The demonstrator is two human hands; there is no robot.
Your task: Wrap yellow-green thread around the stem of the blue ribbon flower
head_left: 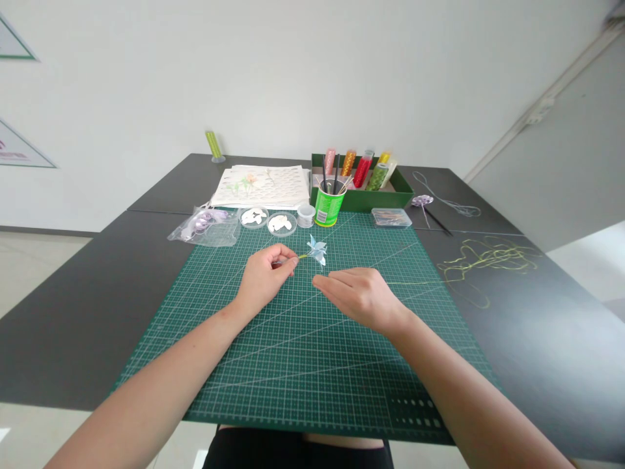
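My left hand (266, 273) pinches the stem of a small pale blue flower (317, 250). The flower points to the right, and a short yellow-green part shows just below its petals. Close by on the right, my right hand (359, 293) is closed, with its fingers pressed together toward the flower. A yellow-green thread (415, 283) runs from behind this hand to a loose tangle on the right of the table. The exact grip on the thread is hidden by the fingers. Both hands are above the green cutting mat (303, 371).
Behind the hands stand a green can (328, 207) with brushes, a dark green box (390, 198) of coloured tubes, round dishes (282, 225) of white pieces and a flat clear case (391, 217). A plastic bag (209, 228) lies left; a purple flower (422, 200) lies right.
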